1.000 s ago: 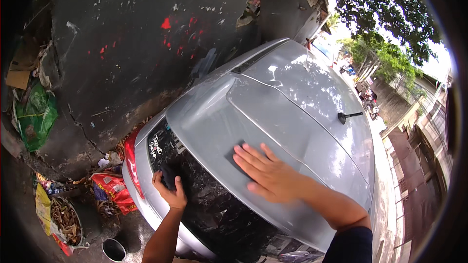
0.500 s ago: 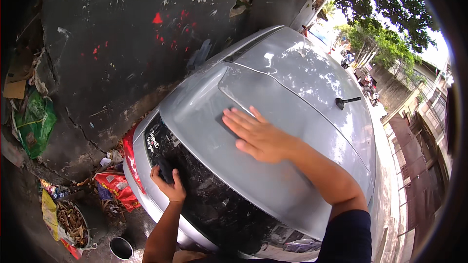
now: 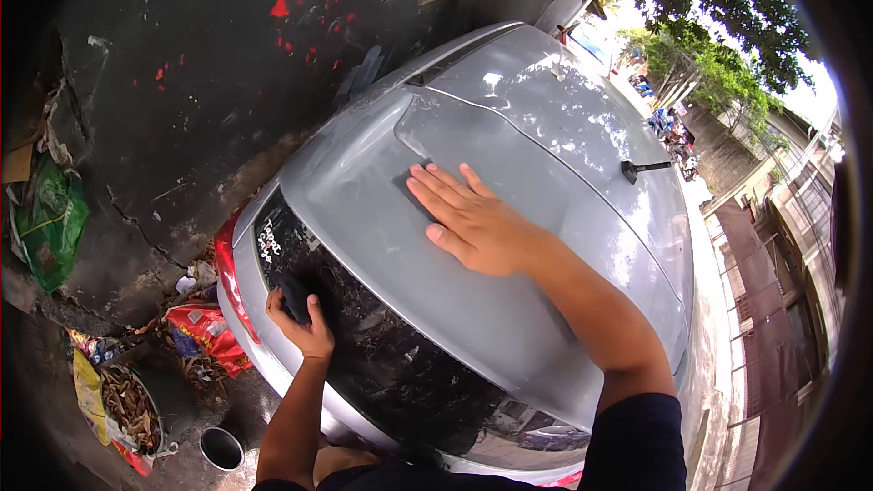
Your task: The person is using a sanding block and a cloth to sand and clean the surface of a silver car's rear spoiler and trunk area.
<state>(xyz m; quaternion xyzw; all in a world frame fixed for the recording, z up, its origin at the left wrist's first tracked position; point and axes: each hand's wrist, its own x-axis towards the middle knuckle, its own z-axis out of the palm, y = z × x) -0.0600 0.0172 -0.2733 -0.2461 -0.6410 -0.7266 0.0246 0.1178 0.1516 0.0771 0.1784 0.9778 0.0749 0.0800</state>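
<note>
My right hand [image 3: 477,227] lies flat on the grey rear spoiler [image 3: 355,177] of a silver car, fingers stretched and slightly apart. A dark patch [image 3: 420,197] shows along the fingers' left edge; whether it is a thin sheet beneath them or shadow, I cannot tell. Lower left, my left hand [image 3: 305,332] is curled round a black lump [image 3: 293,298], its kind unclear, over the dark rear window [image 3: 391,355]. White lettering marks the glass near that hand. The spoiler's finish looks dull and hazy beside the glossier roof [image 3: 546,118].
A short black antenna [image 3: 632,170] stands on the roof. The dark, cracked wall [image 3: 209,64] runs close along the car's left side. Down there are a red tail light [image 3: 227,264], a bucket of dry leaves [image 3: 136,409], a dark pail [image 3: 221,448] and a green bag [image 3: 55,227].
The view has shifted a little, so the car sits further left and up. My right hand stays flat on the spoiler, nearly in place. My left hand keeps its hold on the black lump.
</note>
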